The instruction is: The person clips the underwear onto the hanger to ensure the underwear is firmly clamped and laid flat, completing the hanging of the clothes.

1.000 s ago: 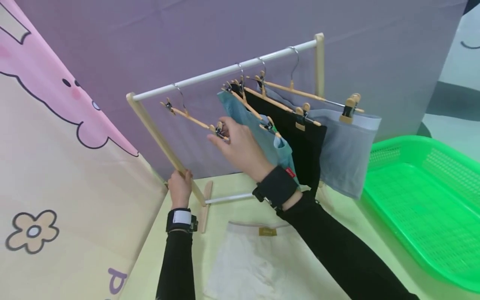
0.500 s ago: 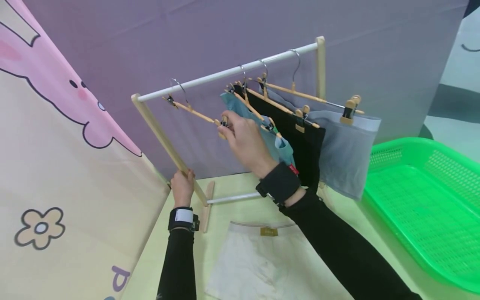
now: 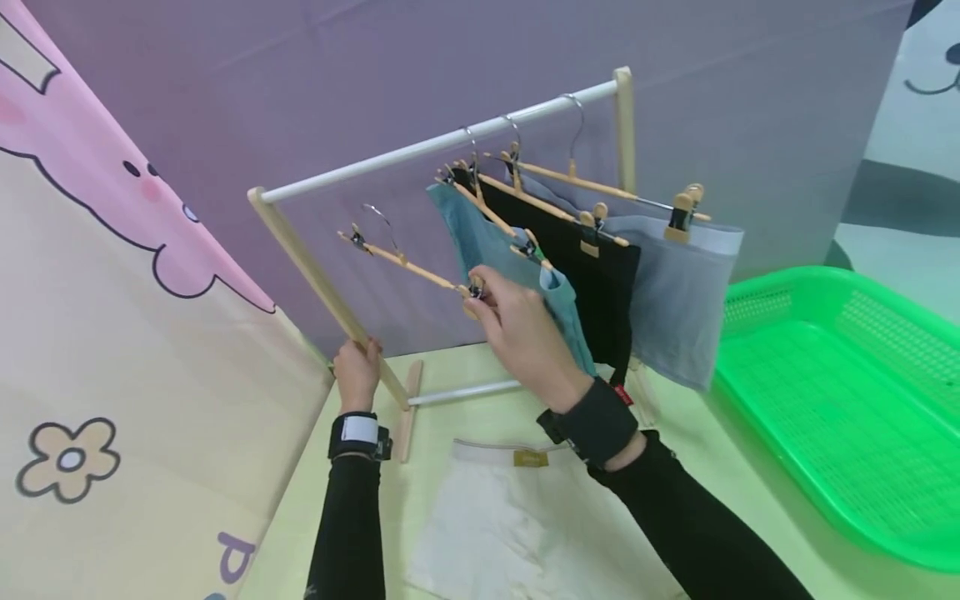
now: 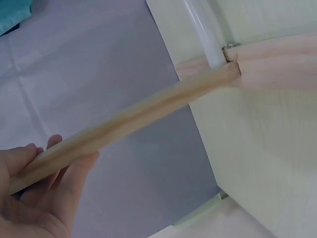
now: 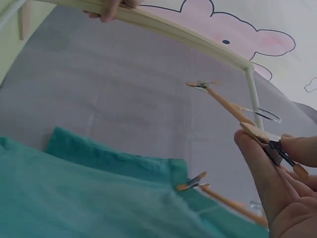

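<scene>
My right hand (image 3: 525, 329) pinches the clip at the near end of a wooden clip hanger (image 3: 420, 271), which carries no garment. The hanger's metal hook shows below the white rail (image 3: 442, 150), apart from it. In the right wrist view, thumb and fingers hold the hanger's clip (image 5: 275, 146). My left hand (image 3: 357, 375) grips the left wooden post (image 3: 311, 275) of the rack low down; the left wrist view shows its fingers curled round the post (image 4: 119, 126). Just right of the held hanger hang teal shorts (image 3: 480, 233), close to my right hand.
Black shorts (image 3: 607, 292) and grey shorts (image 3: 678, 300) hang from clip hangers farther right. White shorts (image 3: 540, 525) lie flat on the pale table in front of the rack. A green plastic basket (image 3: 847, 425) stands at the right.
The hanger's hook has come off the rail. My right hand has moved it down and to the right. The left hand keeps its grip on the post.
</scene>
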